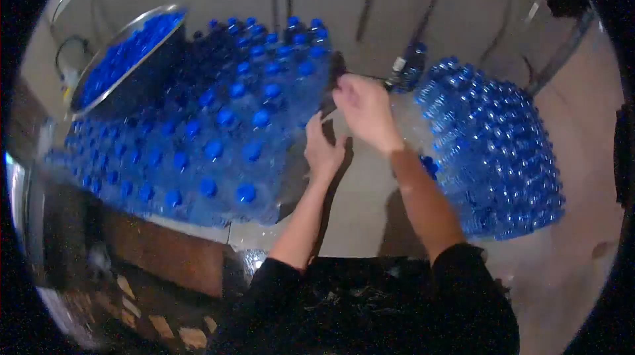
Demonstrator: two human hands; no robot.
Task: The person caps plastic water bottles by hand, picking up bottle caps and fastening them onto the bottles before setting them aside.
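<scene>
Rows of clear plastic bottles with blue caps (225,117) stand packed at the left. My left hand (322,151) is at their right edge, thumb and fingers apart, with nothing plainly between them. Just above and to the right, my right hand (365,107) is closed, its fingers curled together beside a dark blurred patch at the edge of the capped rows. What those fingers hold, if anything, is hidden. To the right stands a second block of bottles (496,150), glossy blue-tinted and without visible blue caps.
A metal-rimmed bowl (94,102) full of blue caps (129,57) tilts at the upper left. A dark bottle-like object (415,64) stands behind my right hand. Several loose blue caps (428,166) lie beside the right block. Pale worktop (360,203) shows between the blocks.
</scene>
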